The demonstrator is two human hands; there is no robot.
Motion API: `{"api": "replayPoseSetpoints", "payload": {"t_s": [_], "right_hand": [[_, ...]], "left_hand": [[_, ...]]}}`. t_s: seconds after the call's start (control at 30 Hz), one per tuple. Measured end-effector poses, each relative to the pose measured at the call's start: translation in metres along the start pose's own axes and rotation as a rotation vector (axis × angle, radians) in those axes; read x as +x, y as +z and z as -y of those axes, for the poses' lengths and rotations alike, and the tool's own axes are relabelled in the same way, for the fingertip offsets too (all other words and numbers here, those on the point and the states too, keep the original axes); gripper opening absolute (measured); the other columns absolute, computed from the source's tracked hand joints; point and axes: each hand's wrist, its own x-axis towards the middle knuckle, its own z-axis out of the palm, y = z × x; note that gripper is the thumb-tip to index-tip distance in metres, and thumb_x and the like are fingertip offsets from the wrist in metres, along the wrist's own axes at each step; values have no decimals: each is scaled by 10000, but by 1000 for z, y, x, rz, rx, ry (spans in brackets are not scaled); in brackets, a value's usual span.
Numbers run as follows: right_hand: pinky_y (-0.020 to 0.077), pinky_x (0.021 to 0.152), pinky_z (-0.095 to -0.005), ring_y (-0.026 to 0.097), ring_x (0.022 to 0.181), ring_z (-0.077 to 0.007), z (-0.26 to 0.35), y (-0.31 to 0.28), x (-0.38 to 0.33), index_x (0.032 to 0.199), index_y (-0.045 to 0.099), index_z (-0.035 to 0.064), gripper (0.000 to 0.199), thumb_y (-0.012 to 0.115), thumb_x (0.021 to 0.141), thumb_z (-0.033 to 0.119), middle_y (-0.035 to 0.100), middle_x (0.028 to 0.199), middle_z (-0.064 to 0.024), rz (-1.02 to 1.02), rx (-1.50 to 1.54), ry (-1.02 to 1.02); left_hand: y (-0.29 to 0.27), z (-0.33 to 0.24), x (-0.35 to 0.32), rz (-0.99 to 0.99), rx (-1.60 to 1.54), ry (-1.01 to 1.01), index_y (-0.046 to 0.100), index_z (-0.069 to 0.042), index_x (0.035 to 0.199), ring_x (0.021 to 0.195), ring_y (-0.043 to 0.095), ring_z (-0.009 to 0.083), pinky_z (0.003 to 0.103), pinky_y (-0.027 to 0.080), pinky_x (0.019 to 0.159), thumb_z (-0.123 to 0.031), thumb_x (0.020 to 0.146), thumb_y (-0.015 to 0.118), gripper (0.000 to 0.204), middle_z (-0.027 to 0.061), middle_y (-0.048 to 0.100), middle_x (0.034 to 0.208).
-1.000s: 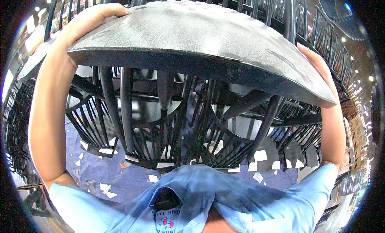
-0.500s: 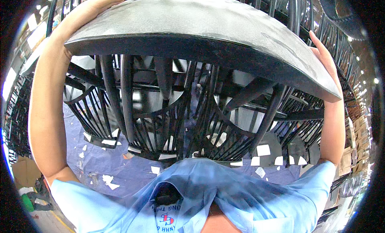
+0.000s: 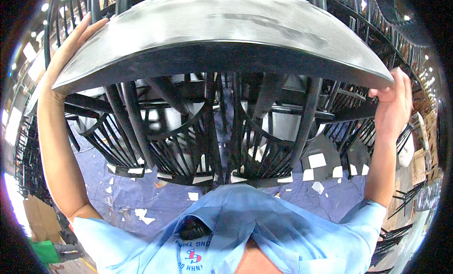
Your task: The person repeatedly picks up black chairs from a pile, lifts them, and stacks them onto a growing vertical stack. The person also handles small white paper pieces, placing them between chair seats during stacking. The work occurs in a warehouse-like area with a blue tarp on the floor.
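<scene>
Compared with the frame a second earlier, the dark chair seat (image 3: 222, 38) had swung closer to the camera and spread wider across the top of the frame, its front edge now running from the upper left down to a point at the right, while the right hand (image 3: 391, 102) had slid lower along that right tip. The seat, a broad, slightly dished slab with a dull black finish streaked by scuffs, was held overhead, filling the upper half of the frame. The left hand (image 3: 75, 43) lay spread against the seat's upper-left rim, palm to the edge, and the right hand was wrapped around the thin edge at the right tip, fingers curled over it; both were grasping the seat. It looked rigid and probably fairly heavy, a hard painted surface that could slip in a bare palm, so the opposite rims, where the hands already were, seemed the sound places to hold it. Below the seat, in the middle of the frame, stood stacked black chairs (image 3: 207, 142) with spindle backs, packed close together. Beneath them a blue floor cover (image 3: 122, 189) carried scattered white scraps (image 3: 317, 160). The person's light blue shirt (image 3: 283, 236) filled the lower edge.
</scene>
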Motion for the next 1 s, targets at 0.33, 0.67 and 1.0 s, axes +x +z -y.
{"api": "replayPoseSetpoints", "payload": {"t_s": [0.33, 0.67, 1.0], "right_hand": [[525, 501, -408, 593, 634, -298, 35, -9, -77, 892, 419, 42, 577, 671, 840, 558, 500, 845, -100, 327, -500, -1137], [497, 523, -379, 560, 628, -244, 153, -21, -214, 924, 457, 59, 541, 571, 857, 583, 478, 867, -75, 388, -679, -1041], [507, 561, -370, 597, 650, -250, 221, -22, -299, 880, 511, 27, 285, 614, 848, 291, 547, 834, -97, 558, -898, -899]], "left_hand": [[-9, 8, -37, -221, 16, 15, 460, 5, 1479, 1318, 533, 187, 304, 413, 1111, -463, 1056, 464, 631, 130, 531, 1473], [-185, 95, -105, -227, 211, 324, 353, -109, 1552, 1256, 521, 178, 291, 337, 1130, -299, 1089, 417, 504, 93, 482, 1516], [33, 220, -229, -716, 188, 515, 670, 34, 1109, 610, 542, 107, 231, 416, 535, -177, 1030, 539, 261, 71, 640, 782]]}}
